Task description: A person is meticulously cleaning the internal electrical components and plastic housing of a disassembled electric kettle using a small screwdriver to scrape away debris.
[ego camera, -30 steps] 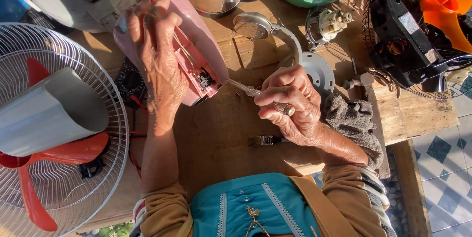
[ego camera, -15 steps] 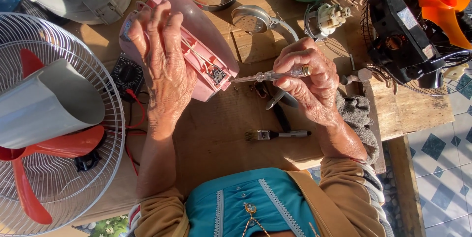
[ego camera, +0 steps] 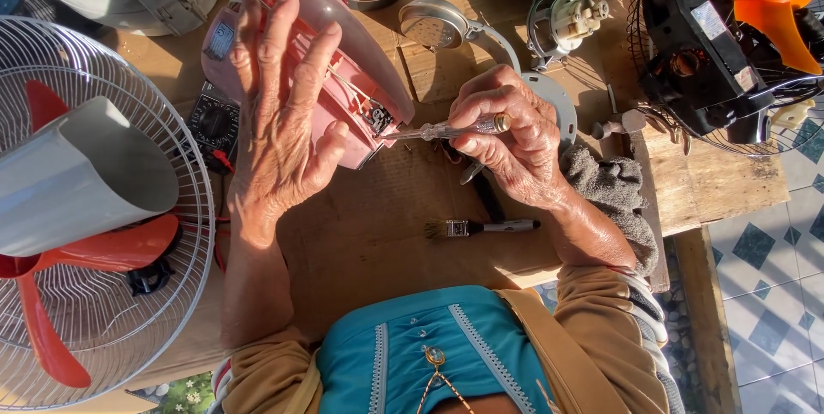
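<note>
Left of the pink appliance housing point(ego camera: 326, 71): a white-caged fan with red blades point(ego camera: 77, 294), a grey cone-shaped cover resting over it. Against the housing's open side, the left hand point(ego camera: 279, 122), fingers spread flat and pressing, gripping nothing else. Inside the housing, exposed wires and a small terminal. Right of the housing, the right hand point(ego camera: 506, 139), fingers curled tight round a clear-handled screwdriver point(ego camera: 446, 129), tip at the terminal. Below the housing, on the wooden bench point(ego camera: 378, 234), a small brush point(ego camera: 485, 227). Far right of the housing, a black fan motor point(ego camera: 699, 54). Best handled, probably, with the housing braced firmly and the blade seated squarely before turning, clear of the thin wires.
</note>
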